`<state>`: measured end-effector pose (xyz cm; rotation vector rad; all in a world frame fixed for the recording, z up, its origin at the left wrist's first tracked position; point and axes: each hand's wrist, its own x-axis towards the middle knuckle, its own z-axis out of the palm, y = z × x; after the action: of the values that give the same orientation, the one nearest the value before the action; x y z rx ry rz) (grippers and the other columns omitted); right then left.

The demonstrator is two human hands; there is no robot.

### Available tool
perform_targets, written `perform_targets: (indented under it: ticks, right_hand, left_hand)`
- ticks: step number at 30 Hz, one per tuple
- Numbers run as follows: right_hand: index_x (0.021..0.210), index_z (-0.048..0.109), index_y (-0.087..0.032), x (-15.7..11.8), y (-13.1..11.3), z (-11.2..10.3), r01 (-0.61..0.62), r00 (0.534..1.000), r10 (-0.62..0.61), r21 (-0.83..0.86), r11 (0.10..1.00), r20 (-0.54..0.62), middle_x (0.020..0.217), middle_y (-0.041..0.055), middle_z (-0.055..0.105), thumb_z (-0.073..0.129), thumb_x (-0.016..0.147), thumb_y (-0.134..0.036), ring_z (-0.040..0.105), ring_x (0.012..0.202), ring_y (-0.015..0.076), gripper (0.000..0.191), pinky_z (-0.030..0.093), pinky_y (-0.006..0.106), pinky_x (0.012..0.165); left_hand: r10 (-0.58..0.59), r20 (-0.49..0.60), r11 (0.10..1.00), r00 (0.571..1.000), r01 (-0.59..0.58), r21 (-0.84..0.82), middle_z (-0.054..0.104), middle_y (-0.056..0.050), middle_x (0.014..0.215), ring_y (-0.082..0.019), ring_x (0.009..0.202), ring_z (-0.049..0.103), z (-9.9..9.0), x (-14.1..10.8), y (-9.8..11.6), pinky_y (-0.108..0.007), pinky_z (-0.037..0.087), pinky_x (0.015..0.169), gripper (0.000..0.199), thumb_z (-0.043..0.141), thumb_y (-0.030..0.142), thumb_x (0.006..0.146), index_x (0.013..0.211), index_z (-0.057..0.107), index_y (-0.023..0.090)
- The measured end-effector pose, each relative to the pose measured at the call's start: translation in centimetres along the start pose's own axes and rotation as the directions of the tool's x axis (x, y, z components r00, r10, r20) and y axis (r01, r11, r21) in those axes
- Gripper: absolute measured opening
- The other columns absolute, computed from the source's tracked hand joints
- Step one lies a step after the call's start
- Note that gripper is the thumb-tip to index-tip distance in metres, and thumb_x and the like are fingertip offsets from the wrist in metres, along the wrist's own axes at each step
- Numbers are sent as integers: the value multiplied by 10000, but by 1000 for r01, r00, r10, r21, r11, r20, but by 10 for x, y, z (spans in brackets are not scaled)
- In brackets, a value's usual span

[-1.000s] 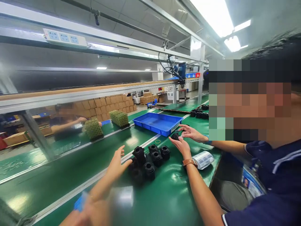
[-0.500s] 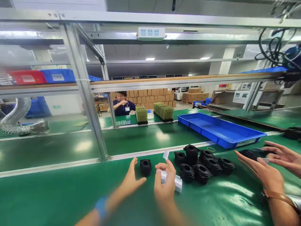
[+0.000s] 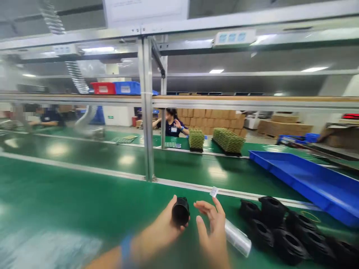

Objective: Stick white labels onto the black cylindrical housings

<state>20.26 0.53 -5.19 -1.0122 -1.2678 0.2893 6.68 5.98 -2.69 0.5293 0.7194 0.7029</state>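
Note:
My left hand (image 3: pixel 171 224), with a blue band at the wrist, is closed round a black round plastic housing (image 3: pixel 180 212); its hollow opening faces me. Close by on the right, my right hand (image 3: pixel 211 228) has its fingers apart. A small white label (image 3: pixel 214 191) clings to the tip of its index finger. Beside that hand, a shiny white roll (image 3: pixel 238 238) lies on the green work surface (image 3: pixel 84 201). Several more black housings (image 3: pixel 288 243) are grouped on the surface further right, blurred by motion.
A large blue tray (image 3: pixel 316 183) stands behind the grouped housings. A metal post (image 3: pixel 146 112) rises beyond my hands. Across the line, a person (image 3: pixel 172 125) sits near two yellow-green stacks (image 3: pixel 228 140). A shelf holds red (image 3: pixel 103 88) and blue bins (image 3: pixel 127 87).
My left hand has taken hold of the single black housing and lifted and tilted it. The view has swung left; the co-worker's hands at the right have left the picture.

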Motion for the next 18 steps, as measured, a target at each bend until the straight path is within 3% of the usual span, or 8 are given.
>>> perform_targets:
  ticks: [2, 5, 8, 14, 18]
  right_hand:
    - [1495, 186, -305, -5, -4, 5, -8, 987, -1, 60, 998, 162, 1277, 126, 533, 533, 941, -320, 536, 1186, 334, 654, 412, 598, 1004]
    - [1524, 135, -328, -9, -6, 8, -64, 932, 31, 80, 995, 361, 1438, 127, 408, 554, 939, -333, 430, 1317, 344, 719, 370, 615, 1065]
    - [1521, 111, -361, -9, -5, 5, -194, 853, 134, 69, 979, 505, 1483, 128, 343, 639, 897, -359, 486, 1274, 349, 818, 404, 613, 1047]
    - [1494, 147, -397, -5, -7, 2, -361, 780, 295, 12, 933, 553, 1474, 101, 337, 683, 873, -371, 539, 1214, 309, 821, 398, 563, 1063]
    - [1486, 180, -398, -2, -10, 3, -449, 750, 327, 79, 890, 576, 1479, 103, 331, 713, 862, -414, 516, 1238, 314, 821, 372, 541, 1080]
  left_hand:
    - [-9, -36, 996, 999, 6, -84, 625, -66, 718, -134, 581, 592, -4, -18, 2, -174, 399, 456, 460, 408, 570, 928, 926, 590, 147]
    - [-4, -70, 987, 998, -7, -160, 643, -63, 783, -159, 688, 634, -13, -35, -2, -214, 466, 547, 373, 384, 477, 936, 923, 586, 164]
    - [-21, -48, 984, 999, 12, -175, 653, -70, 814, -167, 716, 631, -24, -42, -9, -242, 481, 607, 356, 409, 434, 941, 956, 617, 146]
    - [64, 67, 993, 996, -57, -101, 647, -32, 881, -116, 701, 568, -37, -44, -17, -235, 464, 678, 424, 658, 527, 837, 1063, 646, 168]
    - [91, 17, 995, 996, -91, -36, 616, -9, 838, -106, 659, 544, -36, -47, -16, -222, 424, 593, 463, 691, 577, 785, 1027, 637, 185]
